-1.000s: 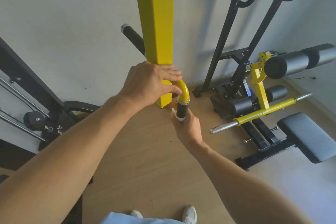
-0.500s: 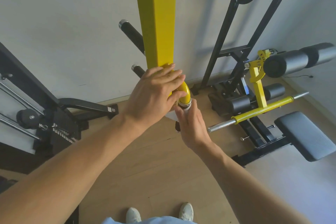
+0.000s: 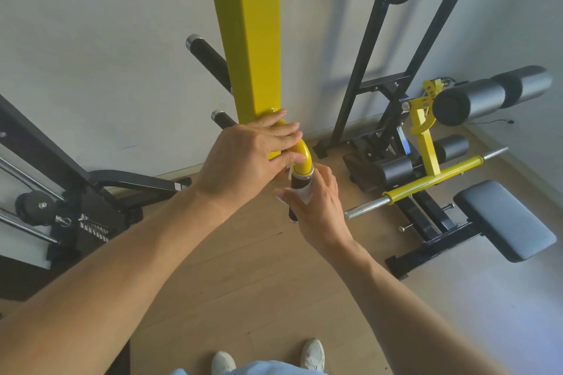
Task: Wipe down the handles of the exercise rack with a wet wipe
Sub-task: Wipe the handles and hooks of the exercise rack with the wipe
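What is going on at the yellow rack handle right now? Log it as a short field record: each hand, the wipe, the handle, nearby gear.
left hand: left hand holds the yellow bend beneath the yellow post
right hand: right hand wraps the wet wipe round the black grip
wipe: white, partly hidden by fingers
grip: points down; lower end shows below the hand
nearby: padded bench to the right, chrome bar with yellow sleeve
floor: light wood

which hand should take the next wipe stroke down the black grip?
Right. The right hand already has the wet wipe wrapped round the black grip. The left hand grips the yellow bend above it, seemingly bracing, and holds no wipe.
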Available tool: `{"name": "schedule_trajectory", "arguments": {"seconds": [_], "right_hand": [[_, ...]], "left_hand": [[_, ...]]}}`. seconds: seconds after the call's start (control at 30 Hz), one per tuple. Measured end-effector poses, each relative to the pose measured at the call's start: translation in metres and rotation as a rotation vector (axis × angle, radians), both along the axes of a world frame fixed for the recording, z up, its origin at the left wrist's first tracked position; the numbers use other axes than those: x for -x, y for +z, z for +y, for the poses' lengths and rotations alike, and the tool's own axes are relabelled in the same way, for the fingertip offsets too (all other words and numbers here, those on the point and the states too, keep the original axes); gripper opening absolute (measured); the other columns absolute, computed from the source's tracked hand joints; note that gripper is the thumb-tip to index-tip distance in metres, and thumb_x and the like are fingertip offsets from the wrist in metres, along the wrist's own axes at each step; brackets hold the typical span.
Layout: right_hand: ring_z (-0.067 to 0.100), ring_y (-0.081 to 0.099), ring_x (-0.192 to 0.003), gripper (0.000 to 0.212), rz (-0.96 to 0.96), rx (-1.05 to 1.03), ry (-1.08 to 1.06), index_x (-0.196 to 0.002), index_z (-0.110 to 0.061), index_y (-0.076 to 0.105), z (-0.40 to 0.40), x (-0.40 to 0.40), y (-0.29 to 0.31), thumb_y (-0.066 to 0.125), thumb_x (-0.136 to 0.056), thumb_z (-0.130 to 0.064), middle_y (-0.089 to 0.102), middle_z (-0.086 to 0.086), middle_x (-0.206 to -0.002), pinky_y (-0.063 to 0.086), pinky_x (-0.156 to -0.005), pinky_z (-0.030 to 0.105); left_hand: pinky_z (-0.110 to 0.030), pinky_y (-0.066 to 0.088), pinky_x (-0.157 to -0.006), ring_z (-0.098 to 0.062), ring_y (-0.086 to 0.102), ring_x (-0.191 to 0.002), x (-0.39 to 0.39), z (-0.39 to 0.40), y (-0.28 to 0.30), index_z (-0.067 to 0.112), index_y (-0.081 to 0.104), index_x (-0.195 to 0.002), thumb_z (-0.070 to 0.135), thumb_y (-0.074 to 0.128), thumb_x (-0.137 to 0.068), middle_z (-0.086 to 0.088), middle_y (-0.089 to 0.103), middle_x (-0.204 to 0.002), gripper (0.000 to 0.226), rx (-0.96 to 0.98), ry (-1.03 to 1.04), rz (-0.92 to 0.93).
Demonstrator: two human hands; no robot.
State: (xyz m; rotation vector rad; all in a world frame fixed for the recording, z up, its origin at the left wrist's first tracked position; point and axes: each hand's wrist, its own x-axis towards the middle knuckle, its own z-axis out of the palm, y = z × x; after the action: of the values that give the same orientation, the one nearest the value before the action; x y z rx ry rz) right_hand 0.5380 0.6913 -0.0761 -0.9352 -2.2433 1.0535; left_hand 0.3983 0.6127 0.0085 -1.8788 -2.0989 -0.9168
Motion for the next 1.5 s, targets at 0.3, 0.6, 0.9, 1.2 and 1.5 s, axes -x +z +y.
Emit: {"name": "schedule_trajectory", "arguments": {"seconds": [0.3,0.6,0.9,1.2,1.5], "right_hand": [[0.019,0.056,-0.116,0.05,0.004,-0.034,-0.127,-0.142,-0.033,0.044,-0.012,-0.017,-0.006,0.064,-0.095,-0.031,0.063,-0.007,-0.13,0.046,-0.096,0.038],[0.0,0.047,-0.083,0.034,0.056,-0.103,-0.317,-0.12,-0.038,0.068,-0.011,-0.005,-0.009,0.069,-0.087,-0.049,0.069,-0.017,-0.091,0.042,-0.075,0.029],[0.016,0.069,-0.079,0.045,0.199,0.025,-0.299,-0.129,-0.044,0.061,-0.012,0.0,-0.01,0.069,-0.085,-0.053,0.075,-0.009,-0.085,0.054,-0.079,0.031],[0.014,0.061,-0.099,0.054,0.273,0.182,-0.353,-0.135,-0.029,0.062,-0.014,-0.008,-0.02,0.08,-0.084,-0.023,0.064,-0.009,-0.104,0.05,-0.076,0.014],[0.001,0.066,-0.098,0.042,0.253,0.147,-0.322,-0.129,-0.04,0.063,-0.017,-0.017,-0.018,0.073,-0.09,-0.027,0.071,-0.008,-0.121,0.049,-0.081,0.01]], "left_hand": [[-0.041,0.049,-0.105,-0.02,0.056,-0.13,-0.001,0.003,0.0,0.009,0.071,-0.118,0.032,0.076,-0.081,-0.005,0.068,-0.125,0.044,-0.001,0.0,-0.038],[-0.04,0.049,-0.104,-0.02,0.057,-0.128,-0.004,0.008,-0.001,0.01,0.071,-0.12,0.032,0.076,-0.08,-0.004,0.068,-0.125,0.046,0.002,0.013,-0.05],[-0.039,0.052,-0.102,-0.016,0.056,-0.13,-0.001,0.008,-0.004,0.012,0.071,-0.12,0.034,0.076,-0.081,-0.002,0.067,-0.126,0.045,-0.011,0.008,-0.053],[-0.035,0.051,-0.103,-0.013,0.055,-0.131,-0.002,0.008,-0.003,0.012,0.072,-0.119,0.034,0.077,-0.081,-0.001,0.067,-0.127,0.044,-0.015,0.004,-0.097],[-0.032,0.048,-0.103,-0.017,0.056,-0.129,-0.003,0.007,-0.003,0.009,0.072,-0.118,0.035,0.074,-0.081,-0.004,0.068,-0.126,0.045,-0.014,0.004,-0.067]]}}
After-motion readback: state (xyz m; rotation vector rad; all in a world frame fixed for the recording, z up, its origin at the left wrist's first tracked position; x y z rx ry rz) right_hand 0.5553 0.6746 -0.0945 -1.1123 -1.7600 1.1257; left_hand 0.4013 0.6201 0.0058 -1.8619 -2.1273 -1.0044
